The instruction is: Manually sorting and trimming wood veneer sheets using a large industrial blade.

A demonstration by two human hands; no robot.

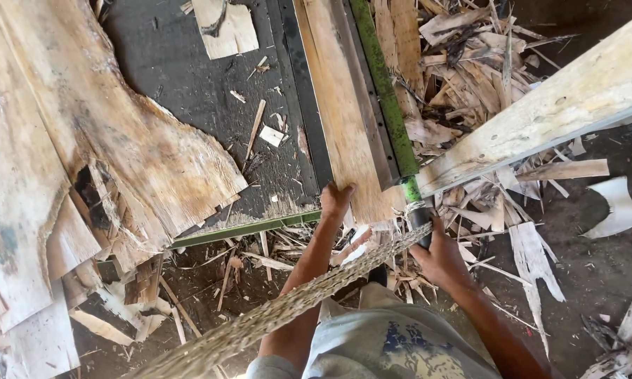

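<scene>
A head-worn camera looks straight down at a person working thin wood veneer at a cutting machine. The left hand (336, 200) presses its fingers closed over the near end of a narrow veneer strip (340, 112), which lies lengthwise on the machine's dark bed (189, 84) and runs away from the person. The right hand (439, 256) is wrapped around the dark grip of a long green lever (385, 91), which runs alongside the strip's right edge; this appears to be a hinged cutting blade. A pale wooden beam (541, 112) crosses diagonally above the lever at right. A coarse woven rope (295, 309) stretches from the lower left up toward the lever grip, passing over the left forearm.

To the left, large ragged veneer sheets (84, 140) are stacked beside the bed. A thin green bar (246, 228) marks the bed's near edge. Splintered offcuts (463, 77) heap up on the right and scatter across the dirt floor (597, 274) around the person's feet.

Judging the risk: the left hand's fingers sit close to the lever's line, so a drop of the blade could catch them. The veneer looks brittle and could split or slide off square. Loose scraps underfoot could cause a slip, and the rope could snag the forearm.
</scene>
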